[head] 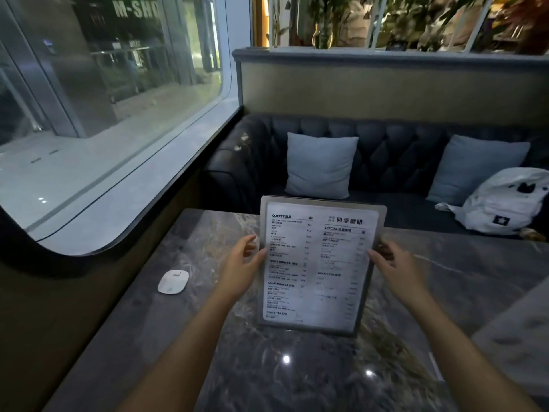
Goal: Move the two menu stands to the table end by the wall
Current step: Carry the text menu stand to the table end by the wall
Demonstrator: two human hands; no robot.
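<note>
A menu stand (318,266), a metal-framed sheet with a printed drinks list, stands upright over the middle of the dark marble table (208,337). My left hand (242,267) grips its left edge and my right hand (395,270) grips its right edge, both about halfway up. Whether its base rests on the table or hangs just above it I cannot tell. Only one menu stand is in view.
A small white oval device (173,281) lies on the table near the left edge by the window wall (89,278). Beyond the table stands a dark tufted sofa (395,156) with two grey cushions and a white backpack (505,203).
</note>
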